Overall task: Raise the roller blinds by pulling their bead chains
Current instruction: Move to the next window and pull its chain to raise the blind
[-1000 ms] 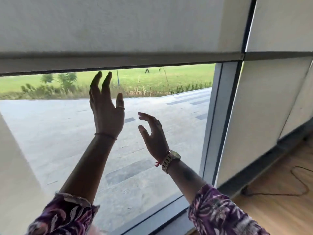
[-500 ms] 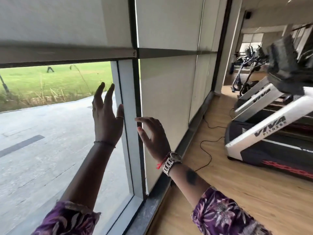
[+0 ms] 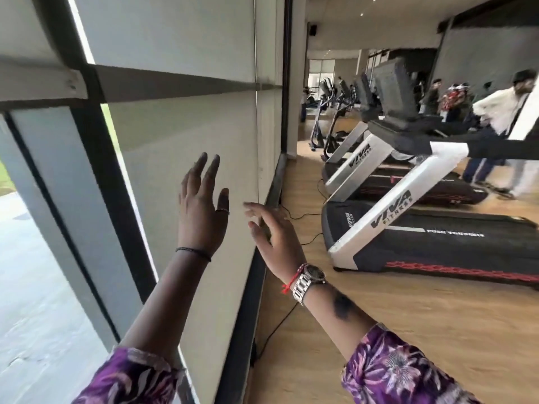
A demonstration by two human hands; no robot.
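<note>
A lowered cream roller blind (image 3: 186, 135) covers the window pane straight ahead. Its thin bead chain (image 3: 256, 118) hangs down along the blind's right edge. My left hand (image 3: 201, 208) is raised in front of the blind, fingers spread, holding nothing. My right hand (image 3: 271, 231) is lower and to the right, fingers apart, with its fingertips close to the chain's lower end; no grip on the chain shows. At the far left, the raised blind's bottom bar (image 3: 43, 83) sits above the uncovered glass (image 3: 35, 287).
Dark window frame posts (image 3: 96, 185) stand between the panes. Treadmills (image 3: 408, 228) line the right side on a wooden floor (image 3: 379, 310). A black cable (image 3: 294, 217) trails along the floor by the sill. People (image 3: 504, 112) stand at the back right.
The view has swung right, from the raised blind and open glass to the lowered blind beside it. Both hands stayed up and open and now sit before that blind, near its chain.
</note>
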